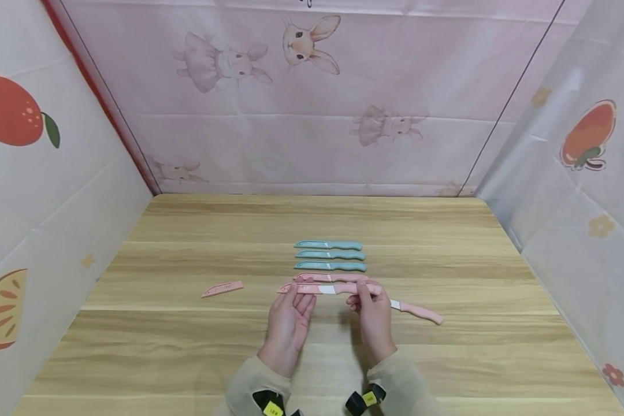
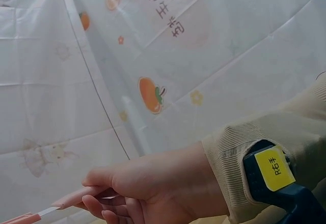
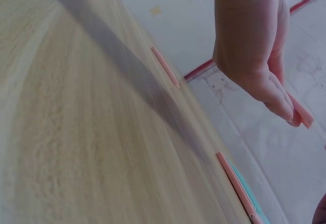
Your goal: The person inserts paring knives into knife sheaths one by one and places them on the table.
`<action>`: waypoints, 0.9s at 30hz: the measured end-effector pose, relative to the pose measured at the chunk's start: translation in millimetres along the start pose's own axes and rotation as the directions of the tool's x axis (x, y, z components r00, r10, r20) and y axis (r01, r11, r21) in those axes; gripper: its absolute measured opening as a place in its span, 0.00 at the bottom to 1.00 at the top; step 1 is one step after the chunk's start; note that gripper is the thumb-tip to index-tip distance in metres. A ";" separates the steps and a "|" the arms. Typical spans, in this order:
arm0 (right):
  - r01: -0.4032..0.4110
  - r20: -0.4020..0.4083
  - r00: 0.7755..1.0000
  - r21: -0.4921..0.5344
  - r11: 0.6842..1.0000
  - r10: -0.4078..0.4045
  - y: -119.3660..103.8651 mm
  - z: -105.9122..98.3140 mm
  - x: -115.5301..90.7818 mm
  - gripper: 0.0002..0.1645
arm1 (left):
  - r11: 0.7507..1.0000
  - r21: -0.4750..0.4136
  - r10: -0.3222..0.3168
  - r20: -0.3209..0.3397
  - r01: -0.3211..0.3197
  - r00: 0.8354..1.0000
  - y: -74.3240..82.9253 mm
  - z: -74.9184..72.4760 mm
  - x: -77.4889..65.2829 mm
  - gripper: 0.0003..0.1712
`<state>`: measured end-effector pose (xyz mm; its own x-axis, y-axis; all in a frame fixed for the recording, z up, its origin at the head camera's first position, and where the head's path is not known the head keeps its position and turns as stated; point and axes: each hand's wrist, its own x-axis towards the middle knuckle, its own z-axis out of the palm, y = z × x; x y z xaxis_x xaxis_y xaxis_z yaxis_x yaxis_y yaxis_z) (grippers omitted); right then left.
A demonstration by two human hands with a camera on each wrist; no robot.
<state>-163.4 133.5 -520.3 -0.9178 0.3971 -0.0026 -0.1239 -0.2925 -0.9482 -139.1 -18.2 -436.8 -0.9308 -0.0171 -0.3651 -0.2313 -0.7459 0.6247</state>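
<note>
My left hand (image 1: 287, 325) pinches a pink blade sheath (image 1: 297, 288) between thumb and fingers. A pink-handled knife is partly inside this sheath, and a short stretch of its pale blade (image 1: 327, 289) shows. With thumb and fingers, my right hand (image 1: 375, 320) grips the handle (image 2: 76, 197) of that knife. Both hands hold it level above the table. Just behind it lies a sheathed pink knife (image 1: 348, 278), partly covered from view. To the right, another pink-handled knife (image 1: 420, 312) lies on the table, most of its blade hidden behind my right hand.
A loose pink sheath (image 1: 222, 288) lies left of my hands on the wooden table (image 1: 151, 346). Further back, three sheathed blue knives (image 1: 330, 245) lie parallel in a row. Printed cloth walls (image 1: 301, 144) stand at the table's back and sides.
</note>
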 end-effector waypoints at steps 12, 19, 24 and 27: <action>0.037 0.047 0.998 0.003 0.999 -0.037 -11.1 2.6 -7.0 0.17 | 1.000 0.004 0.011 0.016 -0.011 1.000 -2.6 1.0 -2.4 0.22; 0.024 0.047 0.999 -0.028 0.999 -0.023 -12.9 3.8 -9.8 0.17 | 1.000 -0.003 0.002 0.010 -0.002 1.000 -1.9 2.1 -4.3 0.22; -0.002 0.005 1.000 -0.017 1.000 0.002 -2.1 2.5 -6.1 0.20 | 1.000 0.000 -0.002 0.020 0.002 1.000 -2.9 2.2 -4.5 0.23; 0.002 0.009 1.000 0.001 1.000 -0.002 -1.8 2.7 -6.8 0.19 | 1.000 0.006 -0.002 0.022 0.002 1.000 -3.4 2.2 -4.6 0.23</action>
<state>-158.0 128.9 -517.7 -0.9207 0.3902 0.0021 -0.1260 -0.2923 -0.9480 -134.7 -14.1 -435.7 -0.9364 -0.0004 -0.3509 -0.2349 -0.7420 0.6279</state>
